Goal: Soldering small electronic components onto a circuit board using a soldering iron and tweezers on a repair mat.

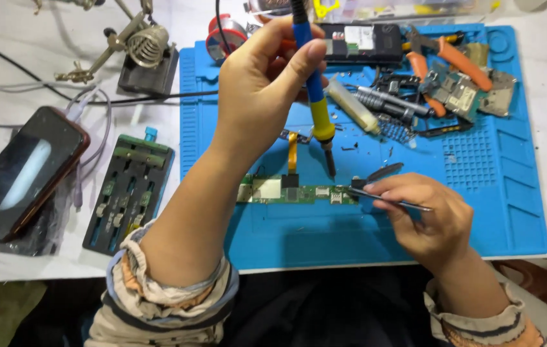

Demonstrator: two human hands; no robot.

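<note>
Our left hand (267, 77) clamps the blue-and-yellow soldering iron (315, 103); right hand (424, 218) pinches thin metal tweezers (389, 200) at the narrow green circuit board (292, 193), probably light, stiff, fragile, best held by its edges.

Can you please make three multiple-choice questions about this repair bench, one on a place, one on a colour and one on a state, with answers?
1. Where does the circuit board lie?
A. on the blue mat
B. on the phone
C. in the black holder

2. What colours is the soldering iron handle?
A. red and white
B. blue and yellow
C. all black

3. What is the right hand doing?
A. lying flat and empty
B. gripping the pliers
C. holding tweezers at the board

Answers:
1 A, the green board rests on the mat between the hands.
2 B, the handle in the left hand is blue above and yellow below.
3 C, its fingers pinch the thin tweezers, tips at the board's right end.
</note>
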